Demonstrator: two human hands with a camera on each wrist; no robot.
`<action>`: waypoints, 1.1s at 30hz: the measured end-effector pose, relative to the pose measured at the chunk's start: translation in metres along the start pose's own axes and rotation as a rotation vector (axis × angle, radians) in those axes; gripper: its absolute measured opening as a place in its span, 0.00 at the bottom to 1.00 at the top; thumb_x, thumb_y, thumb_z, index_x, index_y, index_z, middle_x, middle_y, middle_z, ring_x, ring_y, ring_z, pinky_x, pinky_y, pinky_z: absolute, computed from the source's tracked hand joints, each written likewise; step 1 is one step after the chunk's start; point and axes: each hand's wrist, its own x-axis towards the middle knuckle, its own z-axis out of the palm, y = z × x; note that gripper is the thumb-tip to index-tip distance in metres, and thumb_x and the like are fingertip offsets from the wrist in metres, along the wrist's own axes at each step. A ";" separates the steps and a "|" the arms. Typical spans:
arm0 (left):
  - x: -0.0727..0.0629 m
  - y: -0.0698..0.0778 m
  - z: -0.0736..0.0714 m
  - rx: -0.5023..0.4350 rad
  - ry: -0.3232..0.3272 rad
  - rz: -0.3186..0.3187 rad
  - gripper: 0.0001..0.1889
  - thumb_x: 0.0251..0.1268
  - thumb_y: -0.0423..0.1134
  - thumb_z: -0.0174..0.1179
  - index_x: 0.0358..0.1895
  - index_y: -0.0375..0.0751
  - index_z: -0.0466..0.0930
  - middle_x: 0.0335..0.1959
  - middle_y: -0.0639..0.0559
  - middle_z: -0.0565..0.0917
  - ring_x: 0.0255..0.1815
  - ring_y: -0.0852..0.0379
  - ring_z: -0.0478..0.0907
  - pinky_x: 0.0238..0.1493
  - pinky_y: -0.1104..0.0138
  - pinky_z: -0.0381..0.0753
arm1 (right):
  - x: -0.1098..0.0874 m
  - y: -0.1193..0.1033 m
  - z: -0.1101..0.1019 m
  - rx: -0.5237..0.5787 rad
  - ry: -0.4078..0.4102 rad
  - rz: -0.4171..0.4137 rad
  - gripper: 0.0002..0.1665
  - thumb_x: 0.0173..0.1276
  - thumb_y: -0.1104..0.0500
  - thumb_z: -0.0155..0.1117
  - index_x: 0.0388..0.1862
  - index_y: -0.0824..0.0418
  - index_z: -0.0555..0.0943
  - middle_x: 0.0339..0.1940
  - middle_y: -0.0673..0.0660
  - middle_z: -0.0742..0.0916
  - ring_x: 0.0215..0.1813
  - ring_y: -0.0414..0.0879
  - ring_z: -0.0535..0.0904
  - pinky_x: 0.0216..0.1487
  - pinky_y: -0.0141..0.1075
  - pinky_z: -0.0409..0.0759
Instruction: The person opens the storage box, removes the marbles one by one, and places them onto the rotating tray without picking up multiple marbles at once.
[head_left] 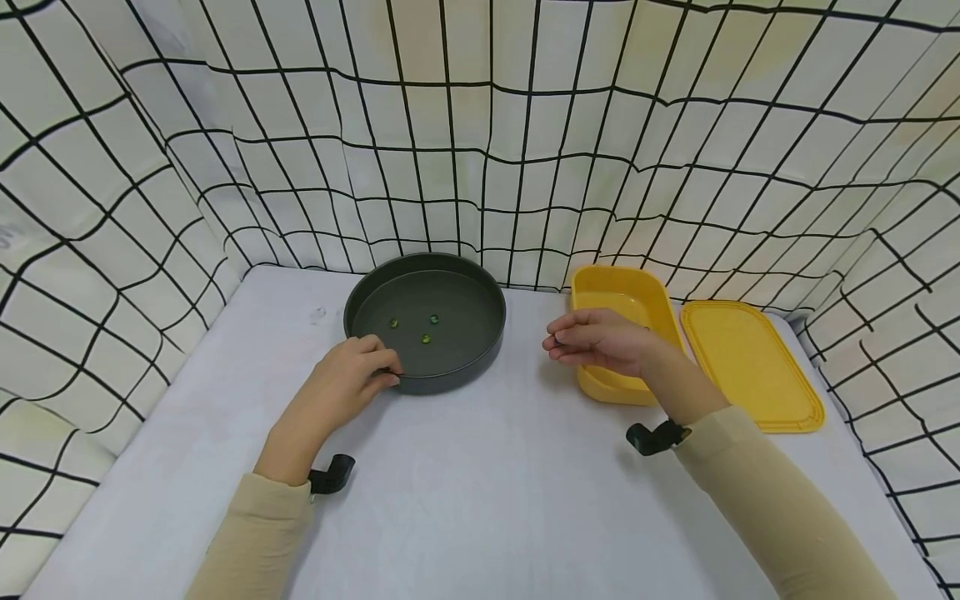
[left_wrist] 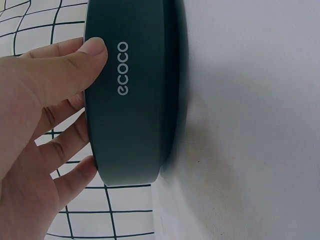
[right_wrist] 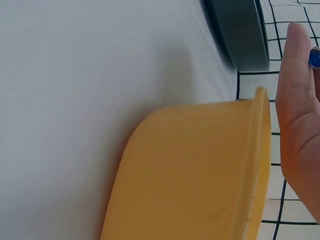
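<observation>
My left hand (head_left: 341, 385) pinches the near-left rim of a dark green round tray (head_left: 450, 384), thumb on its outer wall beside the "ecoco" lettering and fingers over the rim. Inside the tray lie three small glass marbles: a yellow-green one (head_left: 393, 323), a teal one (head_left: 434, 319) and another yellow-green one (head_left: 426, 339). My right hand (head_left: 603, 342) is above the left side of a yellow rectangular container (head_left: 663, 308). In the right wrist view it holds a blue marble (right_wrist: 314, 58) between thumb and fingers. The hand hides part of the container's inside.
A flat yellow lid (head_left: 753, 367) lies right of the container. Black wire mesh (head_left: 491, 150) with white sheeting behind it encloses the back and sides of the white-covered table (head_left: 480, 500). Tray and container stand near the back, with a gap between them.
</observation>
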 end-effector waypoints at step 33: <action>0.001 -0.002 0.001 0.001 -0.005 0.001 0.06 0.57 0.35 0.73 0.34 0.49 0.85 0.33 0.57 0.79 0.36 0.54 0.77 0.41 0.60 0.77 | 0.045 -0.012 0.054 -0.003 0.011 -0.009 0.23 0.72 0.69 0.60 0.65 0.74 0.72 0.57 0.70 0.83 0.53 0.55 0.85 0.56 0.43 0.82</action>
